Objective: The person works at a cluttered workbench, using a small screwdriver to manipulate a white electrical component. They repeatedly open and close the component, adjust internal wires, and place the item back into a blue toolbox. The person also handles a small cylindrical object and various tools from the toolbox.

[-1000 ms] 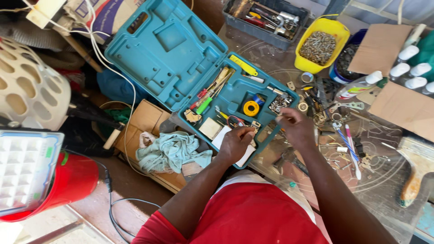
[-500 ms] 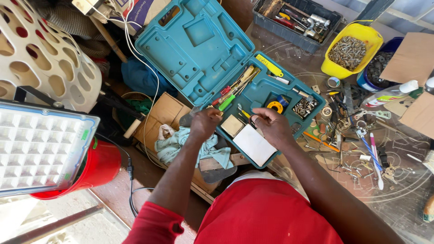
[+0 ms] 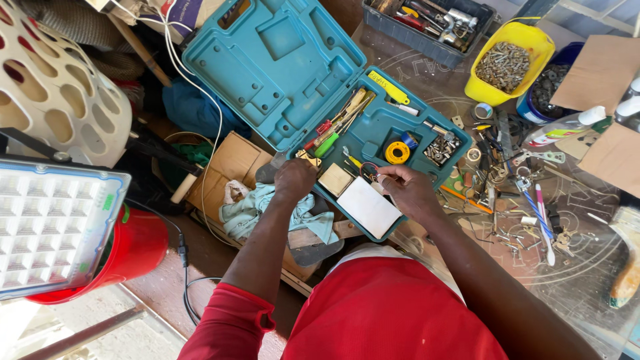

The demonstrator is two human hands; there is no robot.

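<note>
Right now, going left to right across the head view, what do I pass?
White perforated basket → red bucket → left hand → white flat box → right hand → yellow tub of screws → cardboard sheet.

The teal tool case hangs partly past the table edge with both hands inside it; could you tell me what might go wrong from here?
1. The teal tool case overhangs the table; pressure from the left hand at its near edge might tip it.
2. The right hand works beside the loose screws, which could scatter.
3. The white cable by the lid might snag.
</note>
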